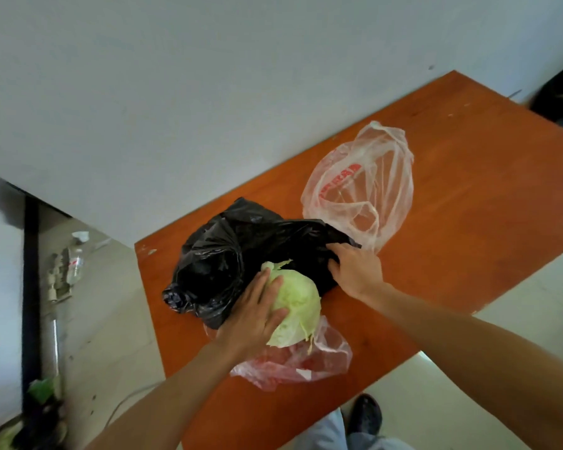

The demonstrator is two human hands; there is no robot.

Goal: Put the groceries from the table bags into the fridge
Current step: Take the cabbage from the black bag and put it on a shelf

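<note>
The black bag (215, 264) is hiding its contents, and the pink bag (319, 362) is showing only a red blur. Your left hand (257, 316) is cupping the cabbage (298, 303), fingers (262, 287) spreading wide over it, thumb on its near side. The cabbage is sitting at the black bag's mouth, overlapping the pink bag on the tabletop (452, 238). Your right hand (355, 271) is gripping the black bag's edge, fingertips buried in plastic.

Pale green cabbage (294, 306); black bag (221, 267); orange table (468, 222)
</note>
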